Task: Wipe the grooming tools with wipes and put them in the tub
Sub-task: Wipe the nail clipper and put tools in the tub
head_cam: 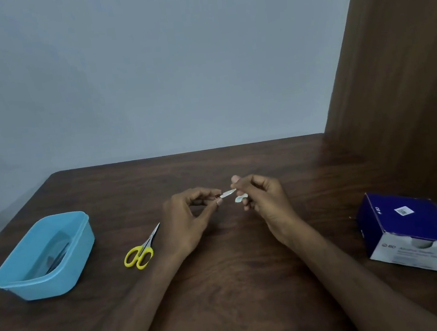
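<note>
My left hand (188,219) pinches one end of a small thin metal tool (228,193) above the middle of the dark wooden worktop (228,289). My right hand (263,198) pinches a white soft wipe (241,198) around its tip. Yellow-handled scissors (141,252) lie at 8 o'clock; the blue plastic tub (60,280) farther, with dark tools inside. A blue-white cardboard box (406,229) sits at 4 o'clock.

blue-white box (412,231) | front face: "BD" logo legible | smaller print blurred, unreadable
</note>
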`<state>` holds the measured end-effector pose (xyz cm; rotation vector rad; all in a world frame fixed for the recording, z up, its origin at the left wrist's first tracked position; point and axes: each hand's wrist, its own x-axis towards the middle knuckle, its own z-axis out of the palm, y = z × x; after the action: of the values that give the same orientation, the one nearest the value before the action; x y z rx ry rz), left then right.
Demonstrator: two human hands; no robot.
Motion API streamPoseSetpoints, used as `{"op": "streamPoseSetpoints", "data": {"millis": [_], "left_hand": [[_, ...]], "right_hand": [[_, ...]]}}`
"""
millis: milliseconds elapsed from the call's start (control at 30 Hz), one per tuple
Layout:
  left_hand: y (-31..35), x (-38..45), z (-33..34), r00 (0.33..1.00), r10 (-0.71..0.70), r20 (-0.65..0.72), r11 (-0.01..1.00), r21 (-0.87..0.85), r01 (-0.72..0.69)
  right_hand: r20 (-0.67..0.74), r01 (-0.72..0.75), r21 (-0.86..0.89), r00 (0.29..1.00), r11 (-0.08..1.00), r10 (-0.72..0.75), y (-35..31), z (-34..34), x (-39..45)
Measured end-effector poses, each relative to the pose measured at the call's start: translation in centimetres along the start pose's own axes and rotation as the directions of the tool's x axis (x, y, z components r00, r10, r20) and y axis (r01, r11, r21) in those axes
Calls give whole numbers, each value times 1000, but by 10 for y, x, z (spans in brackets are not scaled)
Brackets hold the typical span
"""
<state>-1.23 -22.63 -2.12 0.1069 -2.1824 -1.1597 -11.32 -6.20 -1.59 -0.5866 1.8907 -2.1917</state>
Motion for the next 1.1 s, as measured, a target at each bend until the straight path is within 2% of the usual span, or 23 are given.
{"op": "streamPoseSetpoints", "data": {"millis": [100,300,433,567,700,867,967,1100], "left_hand": [[2,0,-1,1000,-3,-2,1000,-8,3],[4,3,0,995,-92,-31,967,-241,81],[4,5,3,988,-151,-41,896,-427,120],[3,5,3,985,-169,-38,868,-480,131],[1,6,4,978,-206,-25,851,-498,166],[0,5,4,973,-232,-12,829,-526,191],[0,4,5,975,-222,21,832,-517,200],[0,6,4,970,-241,10,811,-546,207]], "right_hand": [[18,13,-97,1000,995,-11,4,0,0],[46,-109,-41,993,993,110,8,0,3],[69,-112,-71,991,991,117,9,0,1],[70,-112,1,991,994,112,7,1,1],[2,43,37,999,998,-43,2,3,-2],[-8,312,-91,949,946,-314,-7,6,-11],[48,363,-94,932,927,-360,-9,9,-17],[105,405,-255,914,878,-391,-5,10,-17]]}}
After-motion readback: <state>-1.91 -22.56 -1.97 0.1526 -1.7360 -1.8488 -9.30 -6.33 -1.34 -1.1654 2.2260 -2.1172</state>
